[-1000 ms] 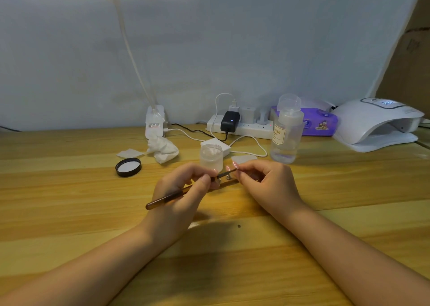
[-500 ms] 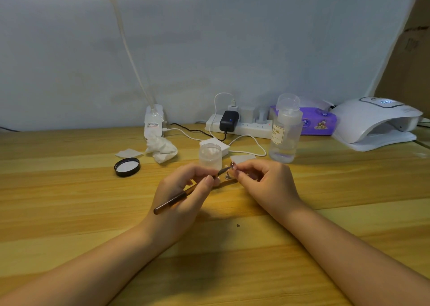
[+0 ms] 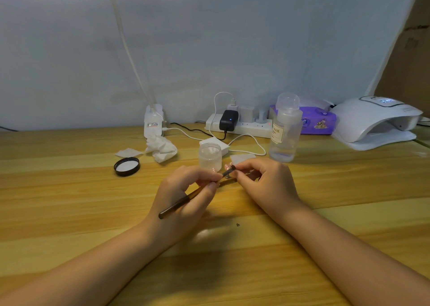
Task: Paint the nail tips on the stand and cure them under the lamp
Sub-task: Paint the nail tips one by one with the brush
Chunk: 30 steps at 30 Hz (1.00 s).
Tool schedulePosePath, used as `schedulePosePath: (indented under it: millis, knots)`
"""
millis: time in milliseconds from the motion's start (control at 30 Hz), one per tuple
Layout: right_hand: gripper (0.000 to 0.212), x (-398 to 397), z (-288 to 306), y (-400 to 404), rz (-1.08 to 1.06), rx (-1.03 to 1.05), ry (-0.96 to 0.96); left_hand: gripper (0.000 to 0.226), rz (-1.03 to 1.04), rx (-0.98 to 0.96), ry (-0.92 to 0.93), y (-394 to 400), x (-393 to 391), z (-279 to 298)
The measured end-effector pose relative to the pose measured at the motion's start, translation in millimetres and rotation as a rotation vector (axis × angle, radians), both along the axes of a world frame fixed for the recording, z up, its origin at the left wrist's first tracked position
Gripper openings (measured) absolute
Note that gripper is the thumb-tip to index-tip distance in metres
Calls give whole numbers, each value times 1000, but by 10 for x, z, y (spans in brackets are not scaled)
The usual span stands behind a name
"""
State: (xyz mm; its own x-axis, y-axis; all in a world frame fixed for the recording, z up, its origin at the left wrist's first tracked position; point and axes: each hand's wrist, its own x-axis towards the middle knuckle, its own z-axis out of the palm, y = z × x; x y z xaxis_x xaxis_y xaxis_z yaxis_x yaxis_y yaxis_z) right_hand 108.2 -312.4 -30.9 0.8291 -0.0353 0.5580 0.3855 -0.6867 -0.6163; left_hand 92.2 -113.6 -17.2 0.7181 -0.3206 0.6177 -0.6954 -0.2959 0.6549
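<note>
My left hand (image 3: 186,196) pinches a brown nail brush (image 3: 179,203) like a pen, its dark bristle end up against a small pink nail tip (image 3: 227,166). My right hand (image 3: 267,184) curls round the nail stand (image 3: 229,180) and steadies it on the wooden table (image 3: 69,201); most of the stand is hidden by my fingers. The white curing lamp (image 3: 374,121) sits at the far right, its display lit and its mouth facing left-front.
Behind my hands stand a small clear jar (image 3: 210,155) and a tall clear bottle (image 3: 285,128). A black lid (image 3: 126,166), crumpled tissue (image 3: 161,148), cotton pads, a power strip (image 3: 242,125) with cables and a purple tissue pack (image 3: 316,120) lie along the back.
The brush has slid forward a little through my left fingers, its tail end moving right. Both hands stay at the stand.
</note>
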Motion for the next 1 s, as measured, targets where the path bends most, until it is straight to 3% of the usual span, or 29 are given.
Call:
schedulePosePath:
  millis: [400,733,1000]
  knots:
    - [12,-7,9,11,-15,-34,-21,24,78,110,-62,-6,49,-45]
    - [9,-12,14,18,4,-19,-49,36,69,-2,27,-25,6,-3]
    - [11,4,2,6,-10,5,-16,28,19,-15,59,10,2,-5]
